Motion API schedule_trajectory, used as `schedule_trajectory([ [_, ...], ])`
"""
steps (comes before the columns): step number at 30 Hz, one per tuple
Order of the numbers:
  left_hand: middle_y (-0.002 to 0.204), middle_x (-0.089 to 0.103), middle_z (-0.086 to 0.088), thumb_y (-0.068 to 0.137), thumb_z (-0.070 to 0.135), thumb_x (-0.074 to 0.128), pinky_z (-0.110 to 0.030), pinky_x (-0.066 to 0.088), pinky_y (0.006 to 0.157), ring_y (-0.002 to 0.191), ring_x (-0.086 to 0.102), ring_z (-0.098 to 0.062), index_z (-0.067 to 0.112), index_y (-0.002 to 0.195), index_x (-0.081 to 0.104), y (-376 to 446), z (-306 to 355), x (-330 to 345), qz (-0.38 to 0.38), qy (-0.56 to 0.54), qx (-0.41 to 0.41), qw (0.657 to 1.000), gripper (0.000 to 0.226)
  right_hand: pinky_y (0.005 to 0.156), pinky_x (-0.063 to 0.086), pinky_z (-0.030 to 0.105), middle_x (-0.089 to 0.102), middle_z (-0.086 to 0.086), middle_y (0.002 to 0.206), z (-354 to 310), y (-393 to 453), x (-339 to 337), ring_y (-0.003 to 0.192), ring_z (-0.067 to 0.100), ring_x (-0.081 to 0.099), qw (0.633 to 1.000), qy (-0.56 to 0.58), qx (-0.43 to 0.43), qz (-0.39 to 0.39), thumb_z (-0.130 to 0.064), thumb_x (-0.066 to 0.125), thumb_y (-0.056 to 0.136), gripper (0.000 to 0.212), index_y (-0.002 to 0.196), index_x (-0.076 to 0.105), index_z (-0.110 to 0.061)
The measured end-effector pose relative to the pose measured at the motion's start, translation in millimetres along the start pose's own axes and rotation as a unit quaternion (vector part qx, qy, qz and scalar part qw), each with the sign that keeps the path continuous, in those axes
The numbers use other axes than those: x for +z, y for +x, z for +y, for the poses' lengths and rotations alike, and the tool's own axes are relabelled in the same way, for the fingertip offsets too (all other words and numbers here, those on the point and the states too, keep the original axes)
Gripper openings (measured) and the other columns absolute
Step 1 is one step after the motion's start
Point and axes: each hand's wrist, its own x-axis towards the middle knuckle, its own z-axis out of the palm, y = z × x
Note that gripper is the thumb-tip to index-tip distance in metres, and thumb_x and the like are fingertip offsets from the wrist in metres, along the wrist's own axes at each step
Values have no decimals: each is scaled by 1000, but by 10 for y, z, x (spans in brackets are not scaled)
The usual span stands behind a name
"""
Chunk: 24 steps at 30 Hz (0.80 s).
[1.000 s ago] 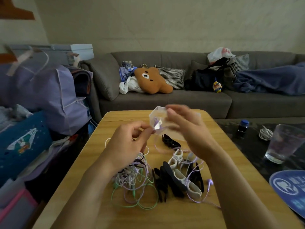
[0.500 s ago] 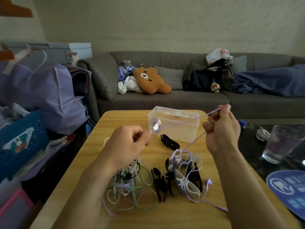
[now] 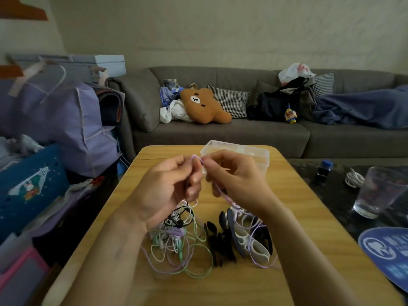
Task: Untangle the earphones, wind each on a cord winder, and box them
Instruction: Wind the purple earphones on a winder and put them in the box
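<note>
My left hand [image 3: 170, 186] and my right hand [image 3: 234, 180] are held close together above the wooden table [image 3: 309, 217], both pinching a thin purple earphone cord [image 3: 195, 157] that loops between the fingertips. The cord runs down from my right hand onto a heap of black and white cord winders [image 3: 240, 237]. Under my left hand lies a tangle of earphones [image 3: 176, 246] in purple, green, white and black. A clear plastic box [image 3: 249, 151] stands open just behind my right hand.
A drinking glass [image 3: 379, 193], a small dark bottle [image 3: 323, 171] and a coiled white cable [image 3: 353, 178] sit on the dark table at the right, with a blue round mat [image 3: 384, 250] near its front. Bags pile at the left; a sofa lies behind.
My right hand, which had drawn the purple cord out to the right half a second ago, has come back to the left and now meets my left hand.
</note>
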Motion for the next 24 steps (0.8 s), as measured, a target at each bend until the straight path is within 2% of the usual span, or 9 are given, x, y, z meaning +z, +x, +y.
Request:
schedule_trajectory([
  [2, 66, 47, -2, 92, 16, 45, -22, 37, 48, 53, 42, -14, 8, 88, 54, 3, 34, -51, 11, -72, 24, 997, 13, 44, 37, 27, 51, -5, 53, 44, 6, 33, 42, 13, 43, 1000, 9, 16, 12, -20, 62, 98, 18, 87, 68, -8],
  [4, 68, 53, -2, 92, 15, 46, -20, 39, 47, 55, 49, -12, 9, 90, 60, 20, 58, -107, 49, -131, 62, 988, 15, 44, 38, 28, 49, -5, 53, 54, 16, 7, 44, 13, 42, 999, 7, 40, -5, -21, 62, 98, 18, 82, 66, -12],
  [8, 75, 69, -3, 90, 20, 52, -16, 37, 43, 58, 63, -11, 10, 95, 65, 11, 86, -175, 117, -95, 84, 985, 17, 80, 55, 34, 67, 0, 97, 68, 12, 34, 87, 10, 64, 998, 16, 53, -12, -31, 60, 97, 17, 104, 61, -16],
  [11, 65, 56, -2, 89, 23, 53, -19, 29, 41, 46, 48, -12, 8, 91, 66, -43, 79, -171, 76, 29, 19, 996, 20, 104, 46, 30, 57, -8, 134, 86, -3, 90, 124, 1, 53, 999, -39, 14, -8, -44, 73, 85, 58, 136, 47, -32],
  [13, 57, 41, 0, 91, 25, 54, -19, 23, 40, 41, 33, -10, 9, 85, 67, -91, 106, -173, 11, 81, -46, 996, 21, 111, 37, 27, 52, -7, 144, 78, -9, 118, 135, -2, 44, 998, -35, -13, -45, -30, 76, 81, 69, 142, 43, -37],
  [16, 54, 22, 3, 92, 30, 52, -22, 11, 41, 42, 19, -9, 14, 69, 59, -150, 164, -180, -36, 103, -91, 990, 28, 96, 51, 26, 72, 4, 112, 38, -18, 140, 106, 6, 67, 991, 89, -13, -96, -7, 70, 83, 37, 118, 64, -16],
  [18, 53, 19, 4, 94, 31, 48, -23, 11, 41, 42, 17, -10, 16, 65, 51, -146, 185, -178, -19, 68, -65, 995, 33, 84, 59, 40, 72, 8, 78, 2, -27, 153, 74, 17, 71, 987, 132, -17, -87, -10, 66, 91, 9, 99, 67, -7],
  [20, 53, 25, 4, 97, 29, 43, -22, 16, 40, 42, 23, -10, 16, 68, 49, -116, 188, -182, 12, -11, -23, 1000, 32, 75, 61, 48, 60, 4, 59, -25, -29, 146, 53, 17, 61, 984, 163, 11, -71, -17, 61, 91, 16, 95, 62, -2],
  [24, 66, 46, 2, 95, 24, 44, -21, 33, 46, 54, 45, -11, 14, 79, 61, -47, 154, -206, 69, -164, 38, 983, 25, 43, 43, 27, 31, -3, 54, -32, -26, 65, 43, 11, 31, 980, 174, 68, -71, -23, 52, 100, 22, 97, 64, -4],
])
